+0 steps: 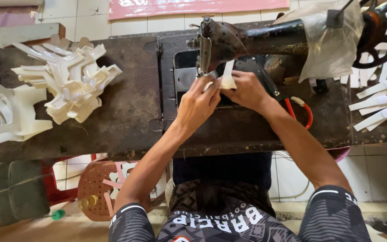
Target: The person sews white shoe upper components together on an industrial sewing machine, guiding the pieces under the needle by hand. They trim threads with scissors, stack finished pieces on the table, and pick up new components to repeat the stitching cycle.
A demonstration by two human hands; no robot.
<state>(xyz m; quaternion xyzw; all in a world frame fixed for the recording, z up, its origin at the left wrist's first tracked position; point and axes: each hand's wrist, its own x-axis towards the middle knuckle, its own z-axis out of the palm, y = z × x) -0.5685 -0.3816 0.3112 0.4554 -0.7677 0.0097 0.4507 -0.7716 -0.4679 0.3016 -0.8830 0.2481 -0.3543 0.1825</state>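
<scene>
A small white fabric piece (227,76) lies under the needle of an old black sewing machine (247,40) on a dark wooden table (131,107). My left hand (198,103) pinches the piece's near left edge, fingers pressed together right below the presser foot. My right hand (247,89) holds the piece from the right, fingertips meeting those of the left hand. Both hands grip the same piece.
A heap of cut white pieces (68,78) sits at the table's left, more hang off the left edge (10,112). White strips (377,105) lie at the right. Red-handled scissors (303,112) rest beside my right wrist. A brown perforated stool (99,183) stands below.
</scene>
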